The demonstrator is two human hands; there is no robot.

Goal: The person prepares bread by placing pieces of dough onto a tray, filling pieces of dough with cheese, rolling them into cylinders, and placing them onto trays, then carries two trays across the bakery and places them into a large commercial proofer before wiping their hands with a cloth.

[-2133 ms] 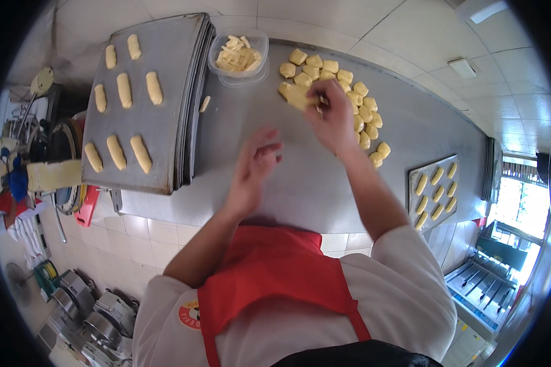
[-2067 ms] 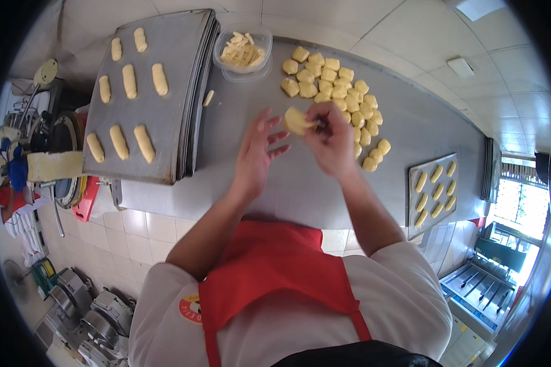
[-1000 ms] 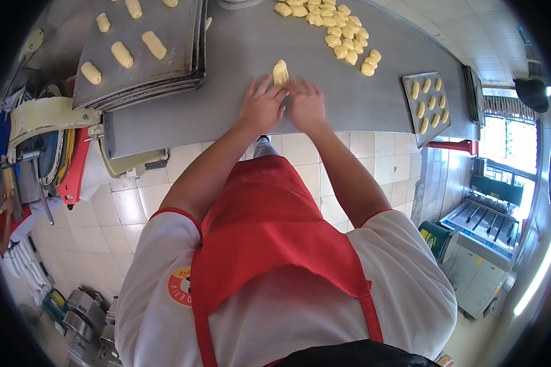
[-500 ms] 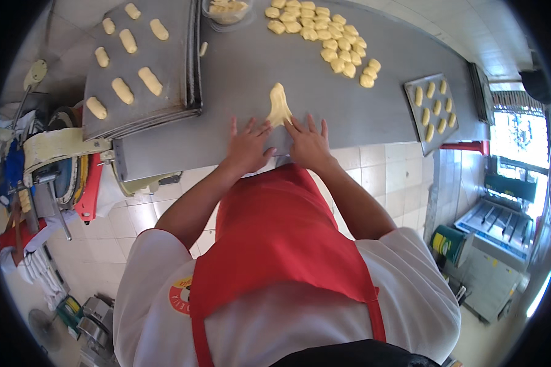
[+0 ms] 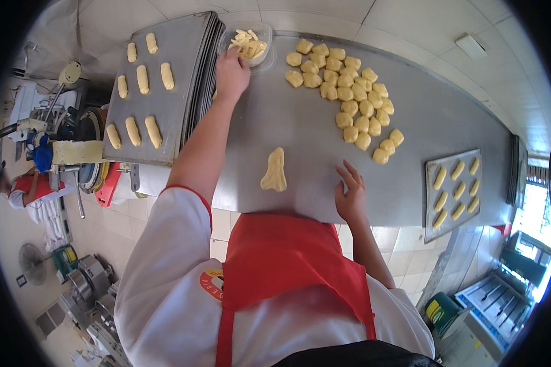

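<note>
My left hand (image 5: 232, 74) reaches to the near edge of a clear plastic tub (image 5: 265, 58). Its fingers are drawn together among pale yellow strips (image 5: 248, 43), and what they pinch cannot be made out. A flattened piece of dough (image 5: 275, 170), narrow at the far end and wider at the near end, lies untouched on the steel table (image 5: 312, 134). My right hand (image 5: 351, 194) is to the right of this dough, near the table's front edge. It holds nothing, with its fingers apart.
Many dough balls (image 5: 345, 93) are grouped at the far middle. Stacked trays (image 5: 187, 79) on the left carry rolled dough pieces (image 5: 142, 79). A smaller tray (image 5: 434, 202) of slim rolls sits at the right edge. Another person (image 5: 27, 186) stands far left.
Both hands have left the flattened dough. My left hand has gone up and left to the tub; my right hand has moved away to the right. The view has shifted too.
</note>
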